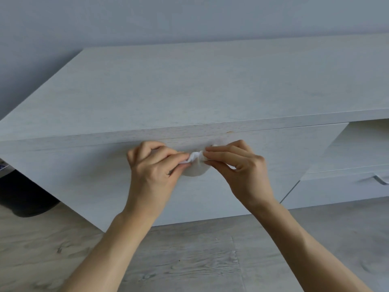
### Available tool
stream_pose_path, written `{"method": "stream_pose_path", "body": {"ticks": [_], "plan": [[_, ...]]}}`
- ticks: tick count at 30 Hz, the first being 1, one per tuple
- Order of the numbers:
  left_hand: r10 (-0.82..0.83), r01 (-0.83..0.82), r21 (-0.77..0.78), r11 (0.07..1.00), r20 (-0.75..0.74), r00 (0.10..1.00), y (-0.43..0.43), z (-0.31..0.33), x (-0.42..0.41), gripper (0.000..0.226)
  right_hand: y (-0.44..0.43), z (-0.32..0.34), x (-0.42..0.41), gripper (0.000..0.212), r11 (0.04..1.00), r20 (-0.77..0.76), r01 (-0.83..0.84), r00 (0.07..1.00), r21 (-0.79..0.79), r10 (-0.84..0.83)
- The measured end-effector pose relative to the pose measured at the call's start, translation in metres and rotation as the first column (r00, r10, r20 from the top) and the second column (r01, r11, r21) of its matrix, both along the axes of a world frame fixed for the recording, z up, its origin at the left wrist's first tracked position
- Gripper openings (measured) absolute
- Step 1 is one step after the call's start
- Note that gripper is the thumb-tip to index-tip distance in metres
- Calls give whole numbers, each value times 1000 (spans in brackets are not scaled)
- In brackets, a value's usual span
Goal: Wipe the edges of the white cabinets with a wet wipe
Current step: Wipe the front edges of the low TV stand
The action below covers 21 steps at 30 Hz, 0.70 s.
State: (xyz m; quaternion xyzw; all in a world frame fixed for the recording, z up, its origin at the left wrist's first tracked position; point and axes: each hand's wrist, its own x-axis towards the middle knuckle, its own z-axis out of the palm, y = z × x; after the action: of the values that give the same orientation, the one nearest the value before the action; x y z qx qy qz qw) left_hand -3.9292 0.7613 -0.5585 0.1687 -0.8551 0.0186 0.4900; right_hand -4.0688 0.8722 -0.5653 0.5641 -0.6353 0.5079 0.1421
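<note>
The wipe (195, 163) is pinched between the left hand (153, 167) and the right hand (237, 165). Its ends are hidden under their fingertips, so its full shape cannot be told. Both arms (109, 249) run off the bottom edge. The cabinet (189, 91) is cut by the left and right edges. A dark object (25, 192) at the left is half hidden behind the cabinet's corner and cropped by the frame; what it is cannot be told. Above it, a blue-and-white scrap (2, 166) is too small to identify. The handle (381, 179) at far right is cut off. An orange speck (230, 131) on the cabinet's front edge is too tiny to make out.
</note>
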Motion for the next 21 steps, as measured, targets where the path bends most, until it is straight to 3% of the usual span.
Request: {"method": "stream_pose_path", "body": {"ticks": [12, 21], "plan": [[-6, 6, 27, 1000, 6, 1000, 21, 2, -28, 17, 13, 10, -7, 8, 999, 23, 50, 998, -8, -50], [1, 3, -88, 996, 48, 999, -7, 7, 12, 18, -8, 4, 20, 10, 999, -103, 19, 995, 31, -16]]}}
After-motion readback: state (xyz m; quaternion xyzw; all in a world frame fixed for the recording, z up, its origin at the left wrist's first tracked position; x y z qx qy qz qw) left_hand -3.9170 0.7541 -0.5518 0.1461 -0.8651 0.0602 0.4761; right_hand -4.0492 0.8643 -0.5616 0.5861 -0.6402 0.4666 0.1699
